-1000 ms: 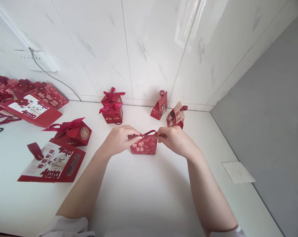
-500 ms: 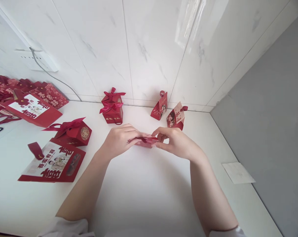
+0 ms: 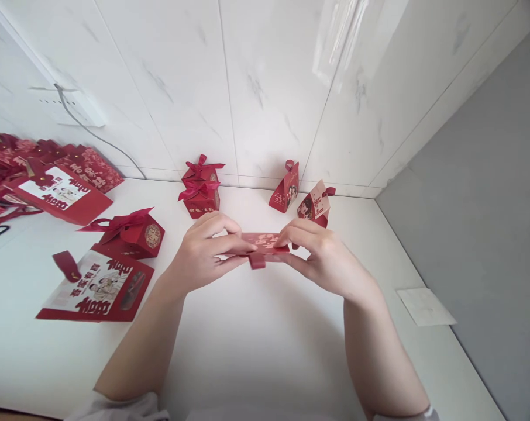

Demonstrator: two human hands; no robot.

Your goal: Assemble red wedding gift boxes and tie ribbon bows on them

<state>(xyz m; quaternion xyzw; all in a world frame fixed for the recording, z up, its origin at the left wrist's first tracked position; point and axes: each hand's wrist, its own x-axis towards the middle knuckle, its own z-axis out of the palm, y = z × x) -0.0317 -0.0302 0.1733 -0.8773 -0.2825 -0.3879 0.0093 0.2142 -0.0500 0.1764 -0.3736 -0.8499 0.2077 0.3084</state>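
A small red box [image 3: 264,240] with pale printing and a short red ribbon loop [image 3: 258,261] on its near side is held above the white table between both hands. My left hand [image 3: 212,248] pinches its left end, thumb below and fingers on top. At its right end, my right hand [image 3: 313,245] grips it between thumb and fingers. The fingers hide both ends of the box. Just beyond the hands stand a red triangular box [image 3: 284,190] and a beige and red one [image 3: 314,204], each with a loop on top.
Two red boxes with bows [image 3: 202,196] stand by the tiled wall. At the left lie another bowed box [image 3: 144,237], a printed red bag [image 3: 102,286] and a pile of red packages [image 3: 89,169]. A white square [image 3: 426,306] lies at the right edge.
The red box has turned so its printed face and ribbon loop show. My left hand's fingers have spread along it, and my right hand has closed on its right end.
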